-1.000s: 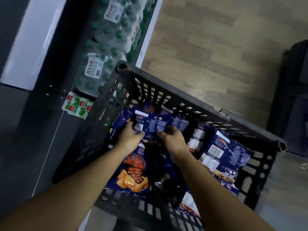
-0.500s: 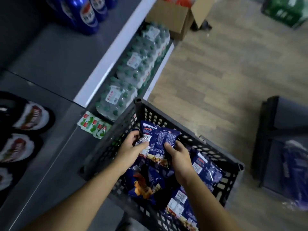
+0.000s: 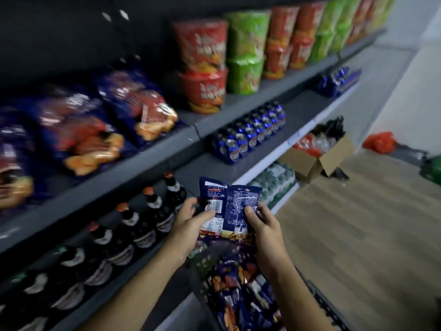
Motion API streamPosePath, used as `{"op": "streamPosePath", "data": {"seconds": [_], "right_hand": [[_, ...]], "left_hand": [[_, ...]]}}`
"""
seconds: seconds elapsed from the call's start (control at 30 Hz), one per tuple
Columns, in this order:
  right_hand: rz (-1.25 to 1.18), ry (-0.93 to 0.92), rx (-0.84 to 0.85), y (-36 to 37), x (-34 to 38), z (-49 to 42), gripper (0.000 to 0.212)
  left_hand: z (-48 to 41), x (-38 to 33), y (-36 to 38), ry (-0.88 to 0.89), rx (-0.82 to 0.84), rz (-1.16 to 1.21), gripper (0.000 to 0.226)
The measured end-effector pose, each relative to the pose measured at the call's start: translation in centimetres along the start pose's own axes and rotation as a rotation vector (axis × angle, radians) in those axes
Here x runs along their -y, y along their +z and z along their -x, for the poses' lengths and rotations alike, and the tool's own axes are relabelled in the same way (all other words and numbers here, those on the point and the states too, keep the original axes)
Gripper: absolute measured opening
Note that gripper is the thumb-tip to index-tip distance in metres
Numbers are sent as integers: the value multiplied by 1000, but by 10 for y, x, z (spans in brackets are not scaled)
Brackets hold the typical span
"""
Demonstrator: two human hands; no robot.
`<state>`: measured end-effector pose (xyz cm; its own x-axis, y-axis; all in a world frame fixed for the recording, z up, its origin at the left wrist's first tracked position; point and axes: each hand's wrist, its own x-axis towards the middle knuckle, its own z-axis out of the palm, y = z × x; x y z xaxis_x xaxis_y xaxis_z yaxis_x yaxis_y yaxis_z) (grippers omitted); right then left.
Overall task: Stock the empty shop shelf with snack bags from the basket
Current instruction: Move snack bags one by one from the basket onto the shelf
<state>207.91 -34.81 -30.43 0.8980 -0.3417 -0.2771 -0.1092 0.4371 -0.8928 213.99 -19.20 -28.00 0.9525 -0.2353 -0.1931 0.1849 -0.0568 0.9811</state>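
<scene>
A blue snack bag, printed back facing me, is held up in front of the shelves. My left hand grips its left edge, thumb across the barcode. My right hand grips its right edge with the thumb on the front. Below my arms the dark basket holds several more blue snack bags. On the upper shelf at the left lean matching blue snack bags, blurred.
Red and green noodle cups fill the upper shelf to the right. Blue cans and dark bottles stand on the middle shelf, water packs at the bottom. An open cardboard box sits on the wooden floor.
Both hands have lifted one blue bag out of the basket and up to the level of the bottle shelf. My view has swung up from the basket to the shelves.
</scene>
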Motion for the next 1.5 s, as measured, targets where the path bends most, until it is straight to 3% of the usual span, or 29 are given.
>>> {"op": "streamPosePath", "data": {"seconds": [0.23, 0.37, 0.6, 0.77, 0.83, 0.9, 1.0, 1.1, 1.2, 1.37, 1.5], "right_hand": [[57, -135, 313, 128, 66, 50, 15], [67, -146, 446, 199, 78, 79, 45], [98, -206, 633, 318, 59, 135, 67], [119, -232, 681, 380, 39, 173, 60], [154, -282, 671, 399, 32, 183, 52], [216, -345, 645, 419, 24, 194, 29], [310, -445, 633, 447, 10, 211, 20], [315, -430, 709, 466, 0, 228, 37], [340, -437, 769, 482, -7, 239, 49], [325, -479, 554, 516, -27, 234, 22], [367, -282, 592, 539, -48, 233, 49]], "left_hand": [[72, -99, -102, 264, -256, 73, 26], [118, -131, -157, 382, -402, 89, 24], [192, -144, -258, 567, -636, 95, 18], [222, -142, -324, 579, -719, 153, 23], [228, -138, -347, 583, -866, -61, 29], [234, -137, -361, 636, -981, -331, 28], [235, -140, -375, 652, -858, -373, 22], [237, -143, -398, 536, -729, -295, 32], [241, -144, -428, 488, -700, -197, 28], [246, -139, -482, 433, -650, 143, 29], [252, -136, -511, 461, -573, 236, 37]]}}
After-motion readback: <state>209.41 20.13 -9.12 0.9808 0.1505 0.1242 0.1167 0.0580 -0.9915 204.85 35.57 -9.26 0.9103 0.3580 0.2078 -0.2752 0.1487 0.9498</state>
